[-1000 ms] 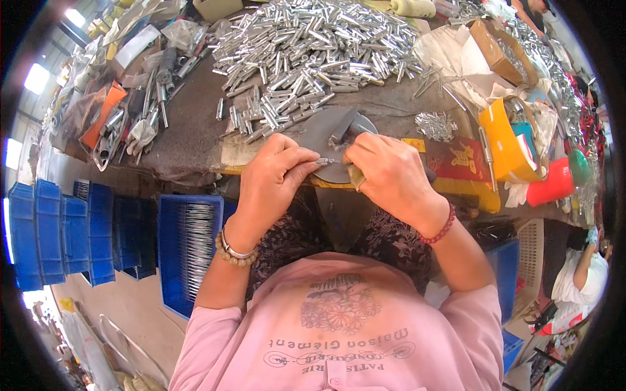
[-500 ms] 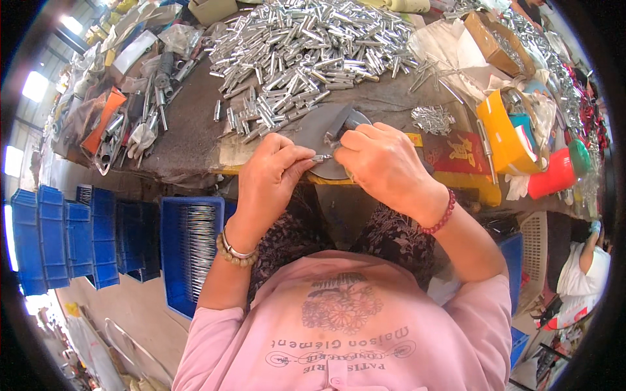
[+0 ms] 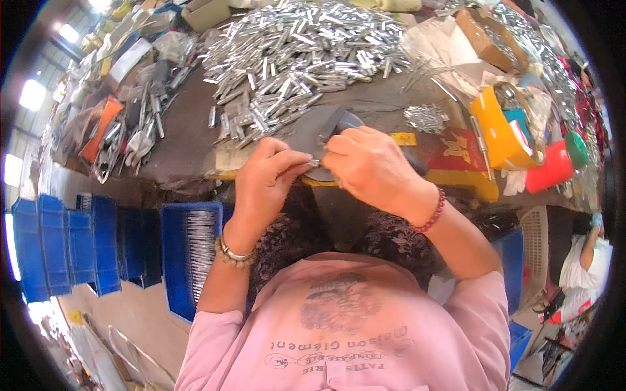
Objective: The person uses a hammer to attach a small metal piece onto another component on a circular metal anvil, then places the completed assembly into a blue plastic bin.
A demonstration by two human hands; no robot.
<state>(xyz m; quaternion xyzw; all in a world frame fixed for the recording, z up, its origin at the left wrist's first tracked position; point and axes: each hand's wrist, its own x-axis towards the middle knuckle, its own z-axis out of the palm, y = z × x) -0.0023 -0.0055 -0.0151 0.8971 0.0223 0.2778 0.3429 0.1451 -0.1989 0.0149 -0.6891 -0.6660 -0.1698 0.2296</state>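
– Workbench (image 3: 189,140) w/ heap of metal tubes (image 3: 300,52)?
– Yes. Left hand (image 3: 264,179) & right hand (image 3: 368,166) pinch a small metal piece (image 3: 315,163) between fingertips at bench edge, long axis left-right. Blue crate (image 3: 189,257) holds thin rods.

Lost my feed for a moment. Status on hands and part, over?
Left hand and right hand both pinching a small metal piece between fingertips, above the grey disc. Pile of metal tubes behind, apart. Nothing in the way.
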